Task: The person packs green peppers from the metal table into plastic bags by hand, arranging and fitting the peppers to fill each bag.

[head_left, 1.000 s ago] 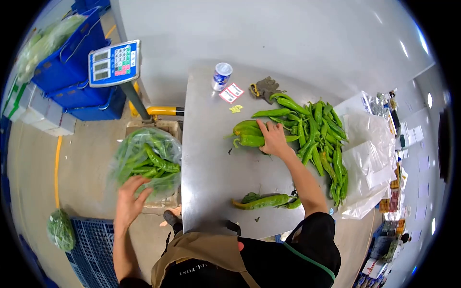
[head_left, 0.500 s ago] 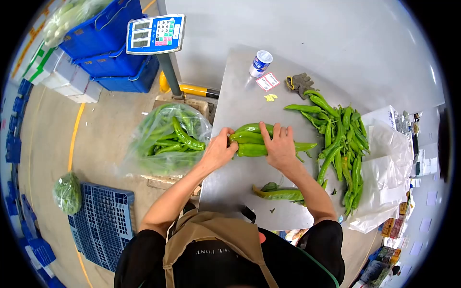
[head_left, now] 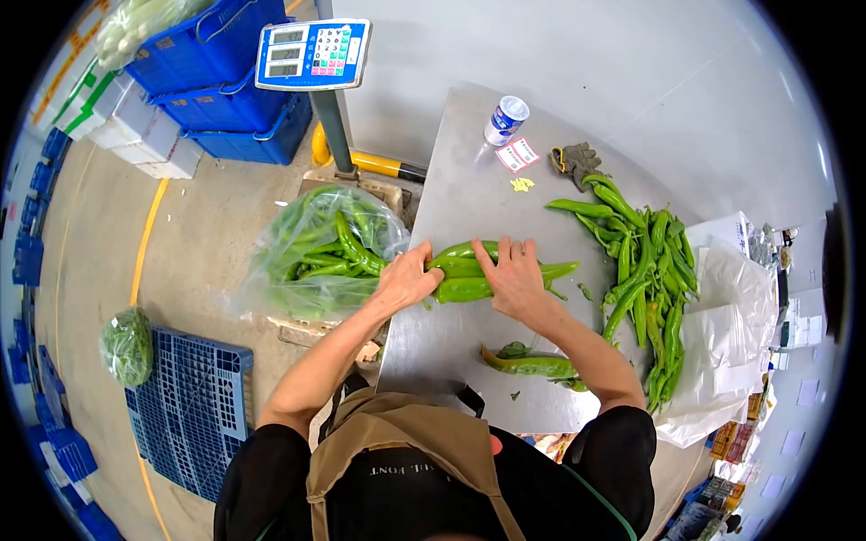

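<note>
Several long green peppers (head_left: 460,268) lie side by side in a bundle over the metal table (head_left: 451,356), between my two hands. My left hand (head_left: 409,278) is closed round their left ends. Fingers of my right hand (head_left: 512,275) press round the bundle's middle, and pepper tips stick out to its right. A larger pile of green peppers (head_left: 645,270) spreads over the table's right side. Nearer my body lies a separate pepper (head_left: 532,364) with a leaf. Left of the table, a clear plastic bag (head_left: 316,261) full of green peppers sits open.
A scale display (head_left: 313,54) stands on a post behind the bag. A can (head_left: 507,121), labels (head_left: 517,155) and a dark glove (head_left: 577,162) are at the table's back. White plastic bags (head_left: 717,347) lie at right. Blue crates (head_left: 216,54) and a pallet (head_left: 189,397) are at left.
My left hand has come from the bag to the table and closed on the peppers' left ends. The bundle has shifted slightly toward the bag. The camera view has swung left.
</note>
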The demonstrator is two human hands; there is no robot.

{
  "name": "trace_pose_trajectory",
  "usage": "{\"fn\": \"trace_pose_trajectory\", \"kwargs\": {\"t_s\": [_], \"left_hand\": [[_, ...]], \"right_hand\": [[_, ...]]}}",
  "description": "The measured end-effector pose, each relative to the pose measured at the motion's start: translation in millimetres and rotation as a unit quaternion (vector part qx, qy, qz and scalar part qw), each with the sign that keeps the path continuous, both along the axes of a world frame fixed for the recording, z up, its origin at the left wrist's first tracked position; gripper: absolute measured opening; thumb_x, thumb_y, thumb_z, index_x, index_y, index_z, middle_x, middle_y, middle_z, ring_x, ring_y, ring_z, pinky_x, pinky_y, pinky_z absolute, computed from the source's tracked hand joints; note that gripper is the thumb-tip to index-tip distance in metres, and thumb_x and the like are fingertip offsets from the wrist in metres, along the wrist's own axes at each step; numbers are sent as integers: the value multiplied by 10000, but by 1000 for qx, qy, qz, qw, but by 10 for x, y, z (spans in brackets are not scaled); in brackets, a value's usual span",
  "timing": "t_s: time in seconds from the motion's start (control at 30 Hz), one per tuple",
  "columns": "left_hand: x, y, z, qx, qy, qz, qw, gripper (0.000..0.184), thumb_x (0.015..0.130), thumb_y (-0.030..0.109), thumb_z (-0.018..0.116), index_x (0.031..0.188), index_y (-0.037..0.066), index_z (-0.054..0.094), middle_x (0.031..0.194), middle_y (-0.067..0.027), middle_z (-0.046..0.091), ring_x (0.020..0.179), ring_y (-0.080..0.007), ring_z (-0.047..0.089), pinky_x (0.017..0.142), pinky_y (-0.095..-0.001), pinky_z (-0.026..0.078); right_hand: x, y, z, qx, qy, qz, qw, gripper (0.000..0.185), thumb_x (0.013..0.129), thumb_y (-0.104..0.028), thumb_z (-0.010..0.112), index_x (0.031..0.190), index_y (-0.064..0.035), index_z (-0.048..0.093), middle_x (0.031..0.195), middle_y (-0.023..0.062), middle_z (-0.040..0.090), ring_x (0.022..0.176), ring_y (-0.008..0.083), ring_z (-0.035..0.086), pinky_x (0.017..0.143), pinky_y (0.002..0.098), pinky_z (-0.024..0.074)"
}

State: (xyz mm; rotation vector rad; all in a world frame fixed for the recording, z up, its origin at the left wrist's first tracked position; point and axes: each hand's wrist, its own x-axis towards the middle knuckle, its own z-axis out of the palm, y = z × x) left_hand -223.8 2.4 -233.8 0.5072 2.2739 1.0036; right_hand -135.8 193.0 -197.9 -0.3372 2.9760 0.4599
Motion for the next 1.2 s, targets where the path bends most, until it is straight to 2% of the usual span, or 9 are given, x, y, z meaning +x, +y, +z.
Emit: {"fn": "trace_pose_trajectory", "kwargs": {"t_s": [0.33, 0.5, 0.6, 0.7, 0.83, 0.93, 1.03, 1.13, 1.2], "left_hand": [[-10, -480, 20, -12, -75, -260, 963, 224, 767, 154, 482, 958, 46, 532, 825, -174, 588, 806, -287, 575, 722, -410, 445], [454, -376, -128, 164, -112, -335, 921, 280, 830, 206, 580, 1051, 37, 543, 824, -129, 598, 766, -207, 573, 704, -352, 460], [871, -57, -108, 202, -126, -403, 884, 323, 828, 212, 613, 1090, 36, 542, 821, -127, 610, 736, -238, 589, 679, -350, 470], [1234, 156, -283, 231, -142, -394, 878, 373, 821, 231, 630, 1134, 48, 538, 841, -140, 616, 789, -282, 609, 705, -355, 480], [1327, 147, -390, 280, 296, -302, 862, 410, 818, 243, 636, 1179, 73, 538, 909, -165, 628, 834, -330, 623, 750, -371, 507], [912, -168, -325, 231, 92, -255, 935, 357, 826, 218, 623, 1145, 67, 568, 906, -179, 630, 806, -325, 630, 720, -366, 513], [406, -643, -740, 182, 198, 40, 962, 292, 808, 154, 594, 1075, 37, 580, 822, -198, 624, 733, -361, 619, 681, -423, 512], [-235, -1156, -1213, 183, 46, 325, 927, 211, 839, 175, 623, 963, 4, 624, 719, -91, 631, 636, -237, 601, 603, -345, 502], [-617, -1432, -1535, 265, -188, 520, 789, 263, 831, 258, 652, 952, 28, 614, 768, -58, 613, 590, -192, 544, 550, -332, 481]], "right_hand": [[-39, 684, 21, -168, -90, -69, 979, 833, 554, -161, 728, 1331, -139, 425, 1069, 186, 554, 936, 332, 556, 873, 439, 392], [107, 1171, -256, -717, -218, -256, 610, 754, 627, -164, 718, 1312, -53, 424, 1081, 129, 615, 953, 290, 603, 842, 401, 473], [140, 994, -206, -823, -246, -232, 457, 741, 648, -174, 731, 1301, -15, 419, 1126, 116, 600, 1007, 248, 595, 907, 395, 455], [105, 902, -195, -822, -268, -204, 459, 755, 641, -187, 747, 1302, -25, 419, 1121, 122, 597, 1014, 251, 594, 936, 376, 443], [88, 846, -188, -784, -247, -191, 536, 735, 650, -228, 763, 1281, -30, 443, 1110, 105, 594, 1011, 220, 574, 920, 370, 439], [25, 791, -251, -724, -212, -159, 636, 697, 650, -254, 772, 1241, -33, 476, 1071, 70, 592, 983, 183, 546, 882, 350, 439], [-81, 519, 46, -639, -236, -184, 709, 532, 626, -129, 725, 1114, -36, 535, 899, 45, 586, 818, 138, 535, 752, 317, 463], [-305, 77, 312, -533, -265, -97, 797, 537, 603, -93, 707, 1113, -43, 548, 872, 75, 598, 774, 169, 559, 720, 303, 468], [-451, -223, 293, -487, -200, 24, 849, 632, 610, -152, 689, 1206, -72, 495, 893, 120, 617, 810, 266, 601, 709, 381, 460]]}}
